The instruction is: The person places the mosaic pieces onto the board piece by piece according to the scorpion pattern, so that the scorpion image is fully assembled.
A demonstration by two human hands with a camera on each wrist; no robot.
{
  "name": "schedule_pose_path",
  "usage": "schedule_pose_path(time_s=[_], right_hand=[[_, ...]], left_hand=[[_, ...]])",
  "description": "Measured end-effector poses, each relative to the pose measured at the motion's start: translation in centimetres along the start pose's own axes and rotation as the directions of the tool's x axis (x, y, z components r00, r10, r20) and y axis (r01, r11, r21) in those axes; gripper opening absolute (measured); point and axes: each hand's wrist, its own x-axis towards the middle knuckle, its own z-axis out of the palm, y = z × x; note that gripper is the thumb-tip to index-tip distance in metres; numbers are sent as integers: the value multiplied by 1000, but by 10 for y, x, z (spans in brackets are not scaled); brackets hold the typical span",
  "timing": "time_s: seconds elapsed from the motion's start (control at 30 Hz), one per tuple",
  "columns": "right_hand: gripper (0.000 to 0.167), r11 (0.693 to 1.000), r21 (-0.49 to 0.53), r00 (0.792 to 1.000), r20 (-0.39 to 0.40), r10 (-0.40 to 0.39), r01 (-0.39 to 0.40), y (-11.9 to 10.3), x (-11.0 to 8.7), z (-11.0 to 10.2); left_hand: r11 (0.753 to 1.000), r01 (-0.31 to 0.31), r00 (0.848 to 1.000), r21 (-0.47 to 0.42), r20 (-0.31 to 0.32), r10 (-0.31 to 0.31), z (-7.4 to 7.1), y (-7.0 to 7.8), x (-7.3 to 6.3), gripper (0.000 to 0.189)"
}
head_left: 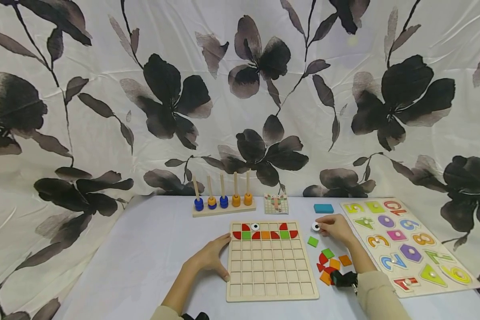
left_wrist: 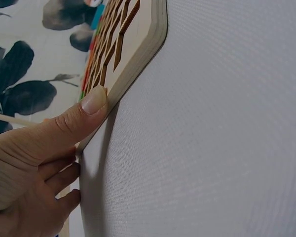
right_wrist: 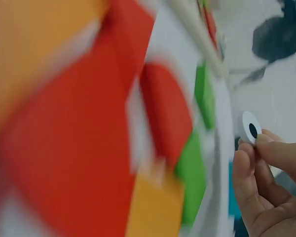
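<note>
A wooden grid board (head_left: 264, 278) lies in front of me, with red, green and orange pieces and a white eye disc (head_left: 255, 226) in its top rows. My left hand (head_left: 210, 255) rests against the board's left edge, thumb and forefinger spread along it; in the left wrist view the thumb (left_wrist: 71, 118) touches the rim. Between thumb and fingers, my right hand (head_left: 336, 227) pinches a second white eye disc (right_wrist: 250, 127) with a black dot, held to the right of the board. A green square (head_left: 313, 241) lies just below that hand.
Loose red, green and orange pieces (head_left: 334, 264) lie beside the board's right edge. A number puzzle board (head_left: 384, 222) is at far right, a blue block (head_left: 323, 208) behind my right hand. A peg stacker (head_left: 224, 211) and pattern card (head_left: 276, 204) stand at the back.
</note>
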Motion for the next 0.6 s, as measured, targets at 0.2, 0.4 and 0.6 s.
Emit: schedule_pose_path(time_s=[0.2, 0.4, 0.6], right_hand=[[23, 995, 88, 998, 39, -40, 37, -26, 15, 31], [17, 994, 105, 996, 74, -51, 43, -44, 31, 61], [12, 998, 20, 994, 88, -68, 66, -53, 38, 80]], left_hand=[[1000, -10, 1000, -7, 0, 10, 1, 0, -2, 109], [1000, -7, 1000, -3, -6, 7, 1, -1, -2, 109], [1000, -13, 1000, -2, -7, 13, 1, 0, -2, 108]])
